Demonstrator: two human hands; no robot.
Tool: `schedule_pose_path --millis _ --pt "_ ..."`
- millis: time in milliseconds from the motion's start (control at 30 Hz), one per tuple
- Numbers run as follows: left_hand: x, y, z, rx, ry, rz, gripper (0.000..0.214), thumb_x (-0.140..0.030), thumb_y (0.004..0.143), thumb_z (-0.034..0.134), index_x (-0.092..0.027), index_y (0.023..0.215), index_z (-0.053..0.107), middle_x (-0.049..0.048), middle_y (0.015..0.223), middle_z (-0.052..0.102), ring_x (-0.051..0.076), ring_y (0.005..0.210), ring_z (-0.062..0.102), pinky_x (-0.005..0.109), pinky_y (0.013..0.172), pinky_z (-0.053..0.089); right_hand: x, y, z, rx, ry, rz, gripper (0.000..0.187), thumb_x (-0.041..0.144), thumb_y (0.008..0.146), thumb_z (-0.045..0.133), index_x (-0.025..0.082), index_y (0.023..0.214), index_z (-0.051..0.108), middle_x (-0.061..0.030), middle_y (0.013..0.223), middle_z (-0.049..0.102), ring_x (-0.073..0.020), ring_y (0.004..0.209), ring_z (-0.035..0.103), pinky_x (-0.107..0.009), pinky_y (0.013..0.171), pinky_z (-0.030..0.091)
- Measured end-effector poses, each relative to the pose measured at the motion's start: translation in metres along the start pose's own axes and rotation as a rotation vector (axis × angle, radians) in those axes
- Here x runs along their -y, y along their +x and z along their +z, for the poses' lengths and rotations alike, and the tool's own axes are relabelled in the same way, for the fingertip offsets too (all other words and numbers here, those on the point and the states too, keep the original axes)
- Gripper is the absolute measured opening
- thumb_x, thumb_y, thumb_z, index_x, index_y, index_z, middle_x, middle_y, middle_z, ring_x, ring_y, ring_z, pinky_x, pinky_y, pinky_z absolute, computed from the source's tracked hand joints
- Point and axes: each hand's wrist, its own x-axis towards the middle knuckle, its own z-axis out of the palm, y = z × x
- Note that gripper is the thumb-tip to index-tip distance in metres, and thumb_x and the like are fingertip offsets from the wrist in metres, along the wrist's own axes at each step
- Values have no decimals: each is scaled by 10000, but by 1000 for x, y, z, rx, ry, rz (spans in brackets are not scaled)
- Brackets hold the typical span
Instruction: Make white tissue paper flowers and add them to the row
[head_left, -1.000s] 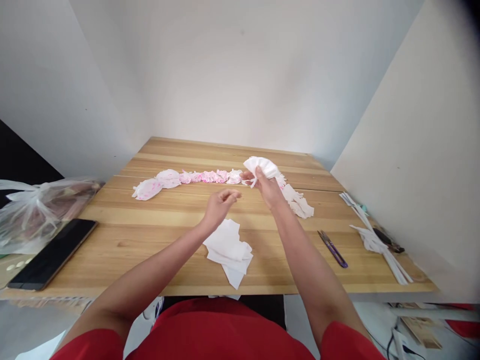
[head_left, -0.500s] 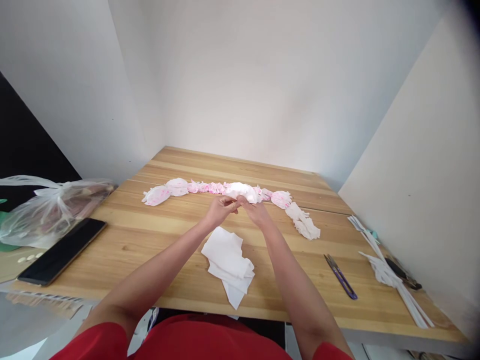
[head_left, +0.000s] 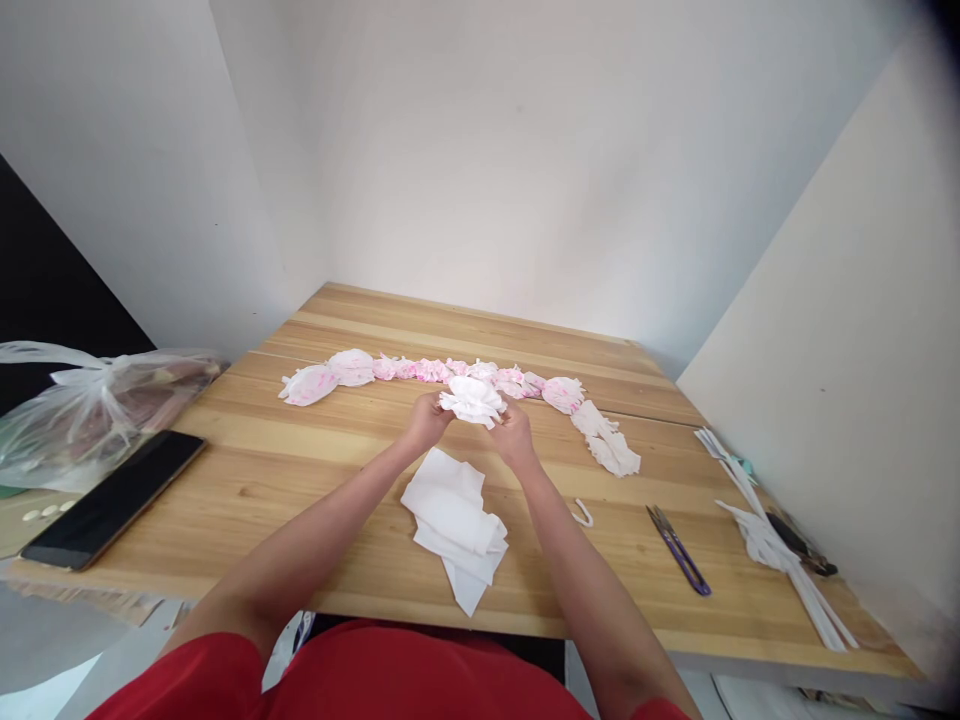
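Between my two hands is a ruffled white tissue-paper flower (head_left: 474, 399), raised over the middle of the table. My left hand (head_left: 430, 420) grips its left edge, and my right hand (head_left: 513, 434) grips its right edge; the fingertips are partly hidden behind the paper. Just beyond it lies a curved row of pink-and-white tissue flowers (head_left: 431, 370), ending at the right in a whiter crumpled one (head_left: 606, 440). Closer to me, below my hands, rests a loose stack of white tissue sheets (head_left: 456, 515).
Right of my forearm lie a small bent white strip (head_left: 583, 513) and purple-handled thread snips (head_left: 679, 550). White strips (head_left: 787, 560) and a black-handled tool (head_left: 799, 543) are at the right edge. A phone (head_left: 112, 500) and a tied plastic bag (head_left: 105, 410) sit at the left.
The white tissue paper in my hands now faces up as a ruffled flower, drawn slightly nearer to me. My hands have moved apart to its two sides. The bent white strip shows beside my right forearm.
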Motion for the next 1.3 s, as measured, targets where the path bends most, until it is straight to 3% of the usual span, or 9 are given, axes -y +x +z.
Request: schedule_pose_path --millis 233,333,467,567,667,833,1033,1167,1300 --pt "17 -10 4 1 87 -79 197 -273 727 597 -147 580 630 30 604 630 170 618 573 255 595 406 -15 -15 15 -51 11 52 125 318 766 621 209 820 646 -12 826 680 -184 762 610 -312 735 494" --pt "15 -10 4 -42 96 -5 284 -369 750 624 -155 563 614 36 657 624 175 678 559 265 630 407 -21 -17 18 -114 39 38 133 323 785 625 191 799 632 -5 806 659 -157 727 578 -289 713 476" --pt "7 -13 2 -149 12 94 210 -368 760 629 -173 693 665 55 842 644 165 783 546 257 670 405 -28 -20 18 -206 50 26 109 293 797 618 187 821 623 -9 837 650 -143 748 566 -283 748 466" --pt "0 -19 2 -150 -176 -34 206 -371 757 636 -170 761 679 46 813 629 151 764 541 255 670 406 -28 -20 16 -271 15 0 91 278 798 609 189 819 613 -2 800 629 -139 730 551 -274 727 463" --pt "-9 -27 5 -44 -389 -183 266 -386 725 677 -152 850 690 53 842 642 156 783 566 258 686 426 -24 -20 16 -290 -33 -36 63 261 796 599 198 795 595 11 761 597 -135 700 534 -262 685 460" --pt "-18 -34 11 0 -558 -224 354 -392 734 699 -157 998 680 74 980 664 162 831 596 262 724 442 -18 -22 18 -232 -109 -111 45 204 784 585 209 828 596 -4 798 598 -154 736 538 -273 675 456" --pt "-14 -38 12 -135 -732 -269 309 -462 791 637 -169 889 630 32 853 637 123 727 548 236 689 420 -19 -25 19 -54 -167 -224 224 102 771 479 212 908 619 -59 933 619 -207 898 557 -326 731 463" --pt "-12 -41 11 -77 -747 -286 297 -445 777 657 -173 890 620 5 774 593 108 665 507 223 641 400 -18 -27 18 23 -211 -269 242 89 778 451 207 898 625 -70 943 621 -219 929 556 -361 810 449" --pt "-9 -41 10 -51 -782 -331 296 -381 756 695 -167 950 632 4 790 596 90 652 500 196 617 400 -15 -30 18 25 -224 -237 198 101 791 456 213 836 613 -52 874 614 -208 871 561 -336 766 449"
